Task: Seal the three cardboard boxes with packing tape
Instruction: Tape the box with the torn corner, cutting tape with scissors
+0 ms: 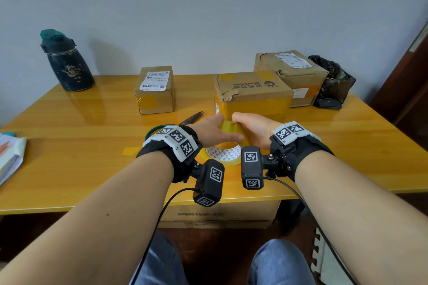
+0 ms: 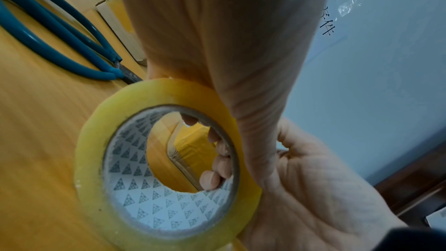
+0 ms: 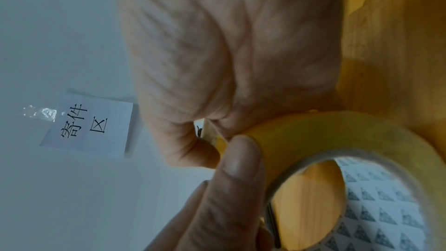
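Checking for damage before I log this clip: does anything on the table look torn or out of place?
Yes. The middle box has a torn, ragged top flap at its near-left corner, and a stray tape strip is stuck to the table.

This looks like a small parcel-sending corner in an office or mailroom: a glossy yellow wooden table (image 1: 69, 111) stands against a plain pale wall (image 1: 208, 7), and a paper sign (image 3: 89, 125) taped to that wall carries Chinese characters (reading "sending area"). Three used cardboard boxes (image 1: 252, 95) with shipping labels stand on the table, near scissors (image 1: 191, 119) and a roll of packing tape (image 1: 225, 152). A scuffed dark water bottle (image 1: 67, 62) and a stack of papers (image 1: 10, 155) add to the workaday feel.
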`<state>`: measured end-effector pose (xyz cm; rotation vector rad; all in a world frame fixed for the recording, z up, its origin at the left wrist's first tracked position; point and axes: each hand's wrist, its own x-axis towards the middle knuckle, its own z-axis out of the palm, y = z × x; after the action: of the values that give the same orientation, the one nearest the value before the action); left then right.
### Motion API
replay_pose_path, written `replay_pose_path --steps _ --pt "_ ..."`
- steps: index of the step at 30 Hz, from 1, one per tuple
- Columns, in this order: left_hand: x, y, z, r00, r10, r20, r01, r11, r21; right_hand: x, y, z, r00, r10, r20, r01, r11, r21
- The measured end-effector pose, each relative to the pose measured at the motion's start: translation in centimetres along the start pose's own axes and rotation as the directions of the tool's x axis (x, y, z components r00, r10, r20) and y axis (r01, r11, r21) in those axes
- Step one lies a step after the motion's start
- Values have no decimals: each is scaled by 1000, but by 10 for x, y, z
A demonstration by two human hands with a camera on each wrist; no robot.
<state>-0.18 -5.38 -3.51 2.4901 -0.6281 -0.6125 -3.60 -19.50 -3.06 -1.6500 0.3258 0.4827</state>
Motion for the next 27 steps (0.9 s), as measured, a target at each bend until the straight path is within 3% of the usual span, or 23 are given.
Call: replay_pose_path --steps 12,18,27 --pt "-2 1 0 1000 8 -6 -8 1000 -17 1 -3 2 1000 -19 -23 19 1000 16" --pt "-2 0 0 1000 11 -14 -11 1000 -2 1 -1 2 998 -12 -59 8 998 -64" --pt "-2 2 0 1000 10 -17 -10 1000 -22 2 -2 3 998 -18 -65 19 1000 16"
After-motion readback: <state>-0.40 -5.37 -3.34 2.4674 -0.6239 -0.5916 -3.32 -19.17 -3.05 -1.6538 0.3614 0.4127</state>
